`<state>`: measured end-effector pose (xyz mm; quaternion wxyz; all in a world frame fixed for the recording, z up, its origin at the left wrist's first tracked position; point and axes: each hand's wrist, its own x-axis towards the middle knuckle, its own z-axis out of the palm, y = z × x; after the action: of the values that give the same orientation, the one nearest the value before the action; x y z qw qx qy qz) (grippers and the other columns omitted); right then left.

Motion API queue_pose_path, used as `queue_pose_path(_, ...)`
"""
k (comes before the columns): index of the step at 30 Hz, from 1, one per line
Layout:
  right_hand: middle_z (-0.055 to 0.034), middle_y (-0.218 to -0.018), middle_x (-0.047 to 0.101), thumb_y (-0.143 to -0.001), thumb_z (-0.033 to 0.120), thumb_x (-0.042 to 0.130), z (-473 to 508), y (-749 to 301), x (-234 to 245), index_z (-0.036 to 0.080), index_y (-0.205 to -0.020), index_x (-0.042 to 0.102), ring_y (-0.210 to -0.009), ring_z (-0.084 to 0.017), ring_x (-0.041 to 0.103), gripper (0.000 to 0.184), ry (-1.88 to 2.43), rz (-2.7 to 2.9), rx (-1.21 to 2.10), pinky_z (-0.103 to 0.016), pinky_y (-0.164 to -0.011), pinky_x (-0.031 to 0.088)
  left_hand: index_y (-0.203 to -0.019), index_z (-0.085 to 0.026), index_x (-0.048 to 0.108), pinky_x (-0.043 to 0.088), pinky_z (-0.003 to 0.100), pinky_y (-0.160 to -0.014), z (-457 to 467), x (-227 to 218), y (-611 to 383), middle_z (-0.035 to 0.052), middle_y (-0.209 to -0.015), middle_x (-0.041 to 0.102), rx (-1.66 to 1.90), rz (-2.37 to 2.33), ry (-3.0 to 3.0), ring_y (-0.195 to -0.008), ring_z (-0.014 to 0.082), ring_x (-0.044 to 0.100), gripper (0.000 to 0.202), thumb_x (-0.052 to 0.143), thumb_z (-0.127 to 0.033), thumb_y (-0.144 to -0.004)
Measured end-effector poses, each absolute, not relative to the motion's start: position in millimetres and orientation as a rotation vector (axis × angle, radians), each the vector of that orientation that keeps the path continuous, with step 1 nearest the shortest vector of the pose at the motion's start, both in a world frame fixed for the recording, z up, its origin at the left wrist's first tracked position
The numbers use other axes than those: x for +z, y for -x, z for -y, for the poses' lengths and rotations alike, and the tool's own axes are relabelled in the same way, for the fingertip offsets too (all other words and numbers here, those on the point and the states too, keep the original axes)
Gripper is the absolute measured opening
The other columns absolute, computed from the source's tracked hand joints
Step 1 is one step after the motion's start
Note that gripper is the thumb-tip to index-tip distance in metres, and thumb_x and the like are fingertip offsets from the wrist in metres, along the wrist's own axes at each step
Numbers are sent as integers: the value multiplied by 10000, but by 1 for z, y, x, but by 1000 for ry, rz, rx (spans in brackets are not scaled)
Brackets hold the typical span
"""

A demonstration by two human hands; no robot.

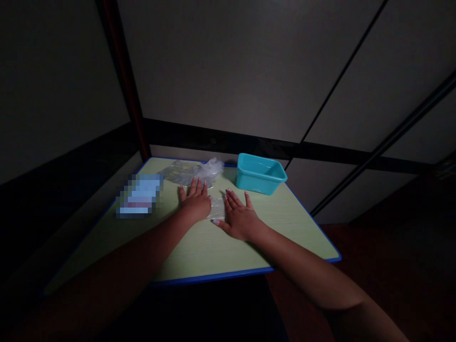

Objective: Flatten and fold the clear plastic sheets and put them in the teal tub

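— Step in hand?
— Smoothing, it seems: the left hand (195, 202) and right hand (239, 217) lie palm-down with fingers spread, gripping nothing. They press a thin clear plastic sheet (216, 209) flat on the pale green, blue-edged table (285, 223).
— And the next move?
— A lift would call for pinching an edge.
— Anything unclear?
— In the dim light, the sheet's edges barely show.

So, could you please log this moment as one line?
left hand: flat on clear plastic sheet | right hand: flat on same sheet | behind: plastic pile, teal tub | surface: green table
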<state>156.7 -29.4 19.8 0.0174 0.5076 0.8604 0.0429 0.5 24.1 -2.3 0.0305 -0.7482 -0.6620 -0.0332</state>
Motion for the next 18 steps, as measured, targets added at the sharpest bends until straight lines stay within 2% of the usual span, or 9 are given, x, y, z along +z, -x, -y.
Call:
queue_pose_path(7, -166, -1514, 60, -878, 627, 163, 34, -167, 18, 36, -1436, 210, -1402, -251, -38, 814, -1620, -2629, 165, -564, -1061, -106, -1450, -118, 208, 57, 626, -1043, -22, -1, 0, 97, -1528, 47, -94, 2032, 2311, -1399, 262, -64, 573, 228, -334, -919)
queue_pose_path(13, -133, -1520, 52, -886, 616, 163, 38, -173, 19, 91, -1443, 224, -1402, -262, -22, 768, -1620, -2608, 141, -589, -1056, -85, -1451, -110, 196, 57, 624, -1046, -22, 2, -1, 90, -1528, 41, -76, 2068, 2314, -1398, 263, -74, 576, 230, -326, -919)
queue_pose_path(18, -85, -1531, 10, -897, 593, 221, 47, -178, 21, 234, -1456, 196, -1399, -273, -43, 665, -1589, -2692, 172, -630, -1035, -53, -1450, -108, 203, 42, 623, -1048, -23, 1, -2, 93, -1528, 38, -87, 2065, 2308, -1396, 271, -77, 575, 229, -330, -920)
